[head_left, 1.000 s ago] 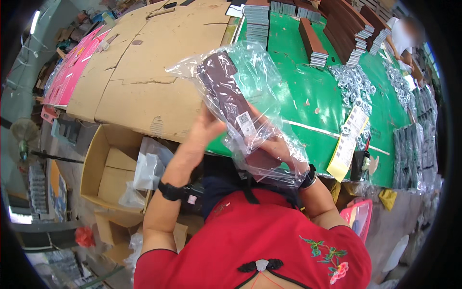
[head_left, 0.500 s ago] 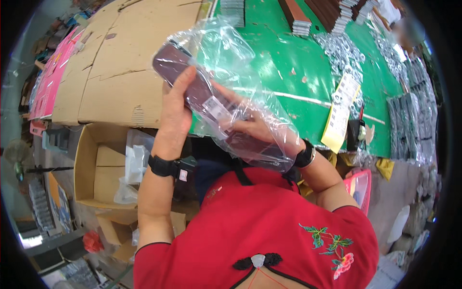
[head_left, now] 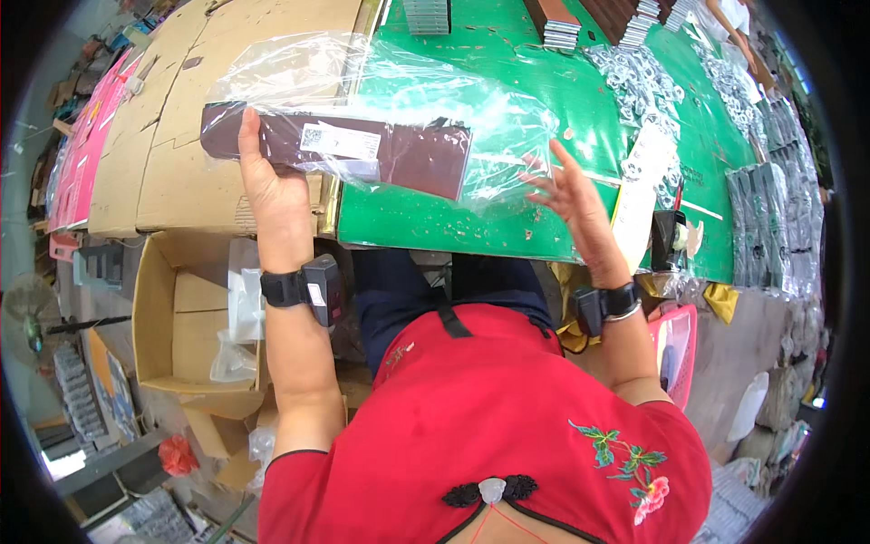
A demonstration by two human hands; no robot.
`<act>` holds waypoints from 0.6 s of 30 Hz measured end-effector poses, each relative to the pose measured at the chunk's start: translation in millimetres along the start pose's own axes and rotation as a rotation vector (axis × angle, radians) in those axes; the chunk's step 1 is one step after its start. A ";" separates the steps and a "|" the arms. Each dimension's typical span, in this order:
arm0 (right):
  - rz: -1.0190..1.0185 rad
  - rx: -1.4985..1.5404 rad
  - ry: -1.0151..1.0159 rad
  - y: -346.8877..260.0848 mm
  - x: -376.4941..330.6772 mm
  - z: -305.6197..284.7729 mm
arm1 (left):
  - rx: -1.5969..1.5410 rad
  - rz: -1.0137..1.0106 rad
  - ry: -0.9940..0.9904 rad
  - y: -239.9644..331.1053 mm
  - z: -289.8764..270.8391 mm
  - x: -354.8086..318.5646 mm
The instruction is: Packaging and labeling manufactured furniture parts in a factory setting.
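A long, dark brown flat piece [head_left: 421, 163] with a rounded left end lies crosswise inside a clear plastic bag [head_left: 507, 122]. A white printed label [head_left: 341, 143] is stuck on its near side. My left hand [head_left: 275, 190] grips the piece near its left end, thumb up in front; the other fingers are hidden behind it. Beyond the bag's right end is my right hand [head_left: 583, 210], open with fingers spread, its fingertips next to the loose plastic. Whether they touch it I cannot tell.
Cardboard [head_left: 172, 145] covers the left of the green table [head_left: 435, 225]. On the right lie yellow-and-white label sheets [head_left: 639, 204], a heap of small metal parts [head_left: 639, 86] and wrapped stacks [head_left: 761, 227]. Brown slats [head_left: 553, 25] stand at the back. Below left is an open carton [head_left: 159, 317].
The bagged piece has swung from a diagonal to nearly level and moved away from my body. My right hand has come off it and opened out to the right.
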State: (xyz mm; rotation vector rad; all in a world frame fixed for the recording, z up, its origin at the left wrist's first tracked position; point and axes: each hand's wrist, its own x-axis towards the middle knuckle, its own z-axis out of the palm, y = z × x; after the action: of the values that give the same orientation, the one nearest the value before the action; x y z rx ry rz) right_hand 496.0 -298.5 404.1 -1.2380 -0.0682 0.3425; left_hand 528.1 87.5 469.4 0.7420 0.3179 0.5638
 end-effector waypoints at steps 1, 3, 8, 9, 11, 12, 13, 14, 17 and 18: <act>0.003 0.000 -0.003 8.5 1.2 5.0 | -0.007 -0.020 0.015 -1.5 2.4 -3.8; 0.037 0.309 0.162 18.5 1.5 19.7 | -0.048 -0.065 -0.019 -1.5 2.5 -18.5; -0.209 -0.065 0.204 10.1 14.0 29.5 | 0.022 -0.051 0.015 -16.3 1.6 -12.4; -0.269 -0.246 0.364 -5.3 14.2 17.9 | 0.022 -0.051 0.016 -17.9 3.4 -16.1; -0.448 -0.296 0.398 -29.1 9.9 4.0 | 0.036 -0.131 -0.027 -26.6 6.0 -31.9; -0.450 -0.325 0.399 -39.1 6.6 -3.8 | -0.017 -0.134 0.034 -37.7 8.4 -31.6; -0.451 -0.354 0.400 -45.6 3.8 -10.9 | -0.023 -0.146 0.037 -43.2 6.3 -33.5; -0.449 -0.366 0.405 -45.4 3.9 -22.4 | -0.056 -0.179 0.063 -49.2 6.3 -35.6; -0.426 -0.466 0.519 -37.8 12.4 -52.7 | 0.098 -0.091 -0.133 -100.4 -35.1 -28.9; -0.419 -0.738 0.650 -36.0 14.3 -61.0 | -0.004 -0.119 -0.034 -108.1 -23.9 -40.3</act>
State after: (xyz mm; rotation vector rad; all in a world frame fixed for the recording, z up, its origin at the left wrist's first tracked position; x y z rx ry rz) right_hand 531.7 -360.2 415.5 -1.9625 0.1173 -0.5067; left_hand 524.4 12.1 378.9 0.7231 0.3272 0.4383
